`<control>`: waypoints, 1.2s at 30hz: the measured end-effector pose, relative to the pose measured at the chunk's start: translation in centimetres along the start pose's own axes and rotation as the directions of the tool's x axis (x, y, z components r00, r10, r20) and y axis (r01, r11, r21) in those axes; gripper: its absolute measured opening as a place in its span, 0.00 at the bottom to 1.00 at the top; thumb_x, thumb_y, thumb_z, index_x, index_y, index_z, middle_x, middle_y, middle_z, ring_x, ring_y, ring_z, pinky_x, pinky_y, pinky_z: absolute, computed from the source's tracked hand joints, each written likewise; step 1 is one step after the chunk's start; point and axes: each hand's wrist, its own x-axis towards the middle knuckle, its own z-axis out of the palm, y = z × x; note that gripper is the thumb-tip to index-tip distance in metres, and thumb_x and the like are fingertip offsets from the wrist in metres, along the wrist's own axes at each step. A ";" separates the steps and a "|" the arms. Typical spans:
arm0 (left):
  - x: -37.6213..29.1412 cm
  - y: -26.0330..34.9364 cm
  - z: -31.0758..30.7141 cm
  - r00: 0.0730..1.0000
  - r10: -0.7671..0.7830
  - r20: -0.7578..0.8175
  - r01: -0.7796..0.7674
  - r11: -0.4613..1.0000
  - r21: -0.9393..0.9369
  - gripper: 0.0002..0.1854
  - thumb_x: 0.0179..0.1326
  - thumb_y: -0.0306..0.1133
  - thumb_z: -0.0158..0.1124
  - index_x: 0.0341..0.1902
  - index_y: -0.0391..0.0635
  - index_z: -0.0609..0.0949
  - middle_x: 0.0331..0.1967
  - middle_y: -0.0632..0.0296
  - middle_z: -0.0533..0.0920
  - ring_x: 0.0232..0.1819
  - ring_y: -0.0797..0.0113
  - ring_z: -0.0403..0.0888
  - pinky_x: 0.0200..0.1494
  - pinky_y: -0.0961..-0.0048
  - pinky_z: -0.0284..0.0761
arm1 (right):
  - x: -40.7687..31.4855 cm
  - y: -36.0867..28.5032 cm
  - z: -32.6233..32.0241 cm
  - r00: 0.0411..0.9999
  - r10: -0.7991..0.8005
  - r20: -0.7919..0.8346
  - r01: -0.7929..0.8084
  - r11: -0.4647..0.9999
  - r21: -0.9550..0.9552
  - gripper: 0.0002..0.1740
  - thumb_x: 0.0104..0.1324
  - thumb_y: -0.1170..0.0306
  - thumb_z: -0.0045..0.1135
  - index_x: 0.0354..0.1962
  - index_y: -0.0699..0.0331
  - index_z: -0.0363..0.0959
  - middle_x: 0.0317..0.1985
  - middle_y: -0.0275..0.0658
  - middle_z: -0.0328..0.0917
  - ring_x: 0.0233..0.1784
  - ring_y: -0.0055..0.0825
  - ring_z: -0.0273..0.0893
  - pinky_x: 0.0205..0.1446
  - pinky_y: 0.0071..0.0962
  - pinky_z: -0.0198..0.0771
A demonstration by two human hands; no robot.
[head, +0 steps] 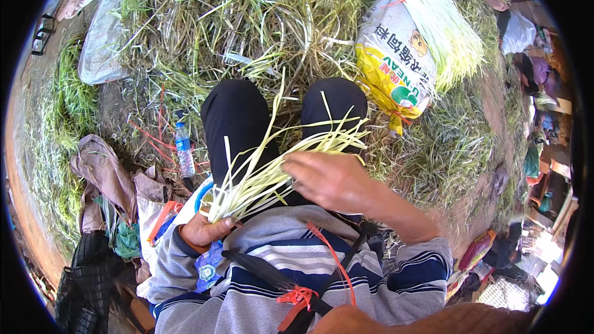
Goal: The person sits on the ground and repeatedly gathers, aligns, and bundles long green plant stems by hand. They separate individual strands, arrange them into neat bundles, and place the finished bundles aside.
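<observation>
A loose bundle of pale yellow-green leafy stalks (260, 176) lies slantwise over my lap. My left hand (209, 229) grips its whitish lower end, the thumb laid across the stalks. Over the upper part of the bundle is my right hand (329, 181), slightly blurred, its fingers curled against the leaves; whether they pinch any is hidden. Beyond my right knee, tied bundles of whitish stalks (441, 28) rest on a printed feed sack (394, 65).
A large heap of green leaves (250, 18) rises beyond my knees. To the left are a plastic water bottle (184, 150), red ties (158, 141) and a crumpled brown cloth (104, 167). More leaf litter (455, 148) covers the ground at right.
</observation>
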 end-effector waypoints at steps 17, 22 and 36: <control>-0.7 -1.1 -0.8 0.983 0.180 0.033 -0.183 0.968 0.171 0.18 0.62 0.37 0.55 0.50 0.37 0.74 0.40 0.58 0.79 0.43 0.66 0.75 0.49 0.72 0.68 | 1.1 1.6 1.3 0.614 0.769 -0.176 -0.032 0.247 0.968 0.05 0.65 0.74 0.44 0.38 0.65 0.67 0.24 0.35 0.70 0.25 0.17 0.66 0.26 0.18 0.62; -0.5 -0.3 0.1 0.977 0.212 0.005 -0.211 0.971 0.108 0.20 0.62 0.36 0.56 0.54 0.37 0.72 0.48 0.58 0.76 0.52 0.65 0.71 0.56 0.71 0.62 | 5.7 5.1 -6.2 0.768 0.240 -0.593 0.409 0.528 0.744 0.18 0.61 0.78 0.49 0.50 0.66 0.64 0.27 0.38 0.73 0.24 0.26 0.73 0.24 0.27 0.72; -0.9 -1.6 -1.0 0.988 0.151 0.024 -0.152 0.987 0.048 0.23 0.61 0.36 0.57 0.57 0.37 0.70 0.54 0.58 0.74 0.56 0.65 0.68 0.59 0.71 0.58 | -0.5 4.9 -0.5 0.984 0.175 -0.016 -0.174 0.963 -0.207 0.15 0.44 0.76 0.62 0.33 0.63 0.74 0.35 0.36 0.73 0.38 0.33 0.72 0.38 0.30 0.70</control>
